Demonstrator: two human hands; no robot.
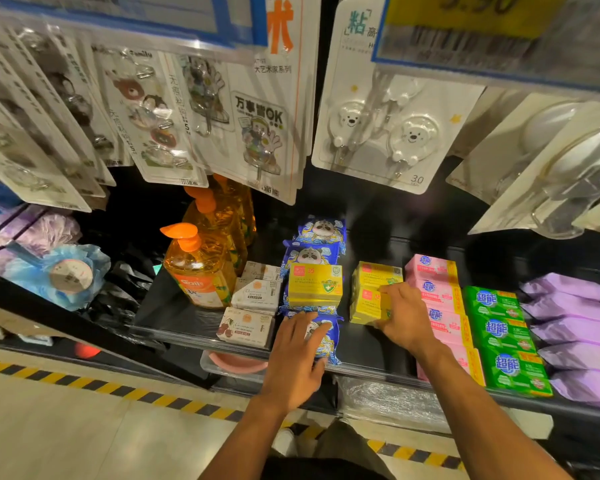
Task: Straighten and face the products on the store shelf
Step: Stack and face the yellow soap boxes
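On the black shelf [368, 355], my left hand [297, 358] rests flat on the front blue panda soap pack [329, 344], fingers spread over it. A yellow soap box [314, 285] lies on top of the blue packs behind it. My right hand [400, 320] grips the front yellow soap box [366, 306] of a second yellow row, with another yellow box [376, 273] behind. Pink soap packs [437, 292] and green soap packs [503, 327] run in rows to the right.
Orange pump bottles [201, 268] and white soap boxes [246, 327] stand to the left. Purple packs [575, 327] fill the right end. Carded hooks [388, 133] hang above the shelf. Blue bath sponges [59, 271] sit at far left. Hazard-striped tape [94, 386] marks the floor.
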